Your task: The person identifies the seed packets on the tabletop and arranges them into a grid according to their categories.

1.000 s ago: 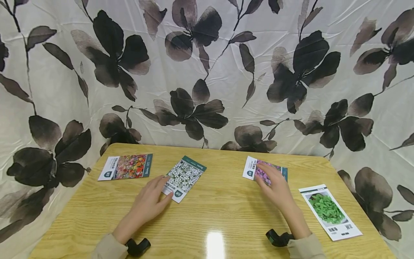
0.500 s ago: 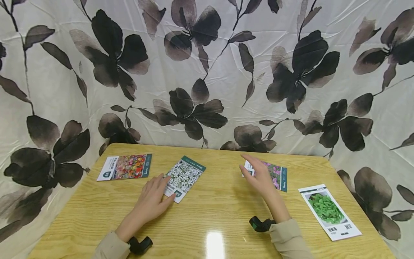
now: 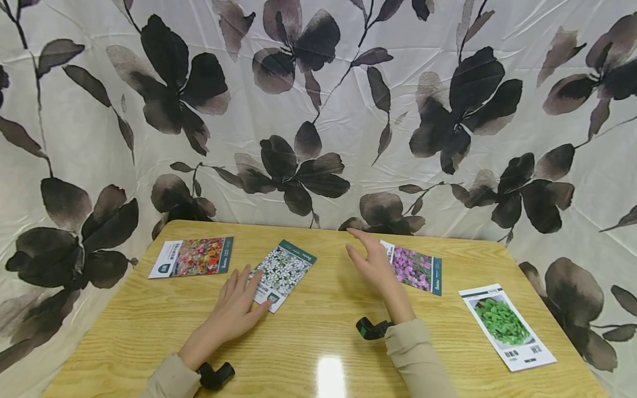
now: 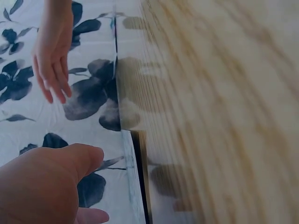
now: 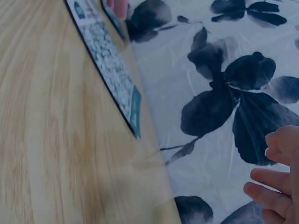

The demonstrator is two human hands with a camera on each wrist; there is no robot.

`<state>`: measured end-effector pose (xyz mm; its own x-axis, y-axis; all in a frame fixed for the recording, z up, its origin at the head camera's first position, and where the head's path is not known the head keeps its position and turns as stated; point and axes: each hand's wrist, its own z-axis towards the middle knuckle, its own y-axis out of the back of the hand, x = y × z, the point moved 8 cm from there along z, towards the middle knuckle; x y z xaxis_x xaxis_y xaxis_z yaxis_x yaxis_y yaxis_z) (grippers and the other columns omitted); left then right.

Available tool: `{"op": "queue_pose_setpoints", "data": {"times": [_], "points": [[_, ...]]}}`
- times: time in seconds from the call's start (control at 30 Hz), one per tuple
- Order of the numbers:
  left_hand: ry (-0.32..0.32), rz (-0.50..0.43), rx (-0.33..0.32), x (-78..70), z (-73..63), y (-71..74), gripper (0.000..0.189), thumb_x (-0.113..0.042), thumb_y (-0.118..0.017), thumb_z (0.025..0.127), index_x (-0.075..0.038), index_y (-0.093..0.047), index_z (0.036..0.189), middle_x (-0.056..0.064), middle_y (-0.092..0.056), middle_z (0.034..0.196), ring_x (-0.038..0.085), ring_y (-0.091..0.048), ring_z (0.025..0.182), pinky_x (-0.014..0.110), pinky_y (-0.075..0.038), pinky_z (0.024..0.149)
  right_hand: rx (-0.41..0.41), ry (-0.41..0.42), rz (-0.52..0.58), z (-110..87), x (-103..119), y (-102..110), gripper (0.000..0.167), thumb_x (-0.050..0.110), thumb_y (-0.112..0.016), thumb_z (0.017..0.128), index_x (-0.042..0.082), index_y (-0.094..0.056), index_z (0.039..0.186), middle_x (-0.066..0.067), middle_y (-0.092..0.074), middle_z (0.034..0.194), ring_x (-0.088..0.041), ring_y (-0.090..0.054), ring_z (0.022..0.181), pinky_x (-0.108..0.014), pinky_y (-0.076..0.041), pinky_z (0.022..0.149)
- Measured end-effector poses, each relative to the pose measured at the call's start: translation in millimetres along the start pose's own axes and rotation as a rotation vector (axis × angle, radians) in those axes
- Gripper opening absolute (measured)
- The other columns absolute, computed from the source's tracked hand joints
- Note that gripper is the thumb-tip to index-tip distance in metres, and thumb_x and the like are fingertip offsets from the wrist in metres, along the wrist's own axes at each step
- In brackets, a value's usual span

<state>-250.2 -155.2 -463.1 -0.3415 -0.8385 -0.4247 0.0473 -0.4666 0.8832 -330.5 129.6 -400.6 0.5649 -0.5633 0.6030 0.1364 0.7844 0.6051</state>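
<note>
A seed packet with white flowers (image 3: pixel 287 270) lies slanted on the table, its green end pointing away. My left hand (image 3: pixel 230 310) is at its near left corner with fingers spread; thumb and fingertips overlap the packet's edge, and whether they press on it I cannot tell. In the left wrist view the thumb (image 4: pixel 70 170) looks apart from the packet's thin edge (image 4: pixel 138 172). My right hand (image 3: pixel 372 264) hovers, relaxed and holding nothing, just left of a pink-flower seed packet (image 3: pixel 415 270), covering part of its white end. The right wrist view shows its loosely bent fingers (image 5: pixel 273 179).
Another seed packet with orange and red flowers (image 3: pixel 199 256) lies at the far left. A green-leaf seed packet (image 3: pixel 502 320) lies at the right. Behind the wooden table (image 3: pixel 318 331) hangs a flower-patterned cloth (image 3: pixel 368 116). A black wrist camera (image 3: pixel 370 329) sits at the right cuff.
My right hand has lifted off the pink-flower packet and moved left, uncovering most of it. The left hand and the packets have hardly moved.
</note>
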Motion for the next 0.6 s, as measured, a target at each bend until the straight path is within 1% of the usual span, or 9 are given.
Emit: {"op": "queue_pose_setpoints", "data": {"times": [0.23,0.3,0.47,0.53,0.6], "points": [[0.011,0.000,0.017,2.1,0.2,-1.1,0.073,-0.042,-0.057,0.099,0.001,-0.033,0.153,0.033,-0.019,0.157,0.058,-0.012,0.142,0.076,-0.017,0.107,0.045,-0.050,0.002,10.2,9,-23,0.042,0.020,-0.058,0.100,0.008,-0.056,0.140,-0.012,-0.057,0.139,-0.032,-0.055,0.126,-0.050,-0.041,0.107],[0.013,0.002,0.020,2.0,0.5,-1.1,0.074,-0.043,-0.057,0.099,0.002,-0.032,0.153,0.033,-0.018,0.157,0.058,-0.012,0.142,0.076,-0.017,0.107,0.056,-0.052,-0.001,12.8,12,-30,0.042,0.020,-0.059,0.100,0.008,-0.056,0.140,-0.012,-0.057,0.140,-0.032,-0.055,0.126,-0.049,-0.041,0.107],[0.010,-0.003,0.012,2.0,0.8,-1.6,0.075,-0.044,-0.057,0.099,0.003,-0.033,0.152,0.033,-0.019,0.157,0.058,-0.013,0.142,0.076,-0.019,0.106,0.085,-0.015,-0.022,18.0,20,-49,0.041,0.019,-0.059,0.099,0.006,-0.057,0.138,-0.013,-0.058,0.138,-0.031,-0.056,0.125,-0.047,-0.042,0.107],[-0.001,-0.009,0.001,2.8,1.1,-2.4,0.074,-0.043,-0.056,0.099,0.004,-0.033,0.152,0.034,-0.019,0.156,0.059,-0.014,0.141,0.076,-0.019,0.105,0.098,-0.001,-0.027,18.8,22,-57,0.042,0.018,-0.060,0.098,0.006,-0.058,0.138,-0.013,-0.058,0.138,-0.031,-0.055,0.126,-0.047,-0.043,0.107],[-0.008,-0.013,-0.005,3.0,0.9,-2.3,0.074,-0.043,-0.057,0.099,0.005,-0.033,0.152,0.035,-0.020,0.156,0.059,-0.014,0.141,0.076,-0.019,0.106,0.124,-0.003,-0.020,18.4,24,-65,0.043,0.018,-0.060,0.098,0.005,-0.057,0.139,-0.014,-0.057,0.139,-0.032,-0.053,0.128,-0.047,-0.041,0.108]]}}
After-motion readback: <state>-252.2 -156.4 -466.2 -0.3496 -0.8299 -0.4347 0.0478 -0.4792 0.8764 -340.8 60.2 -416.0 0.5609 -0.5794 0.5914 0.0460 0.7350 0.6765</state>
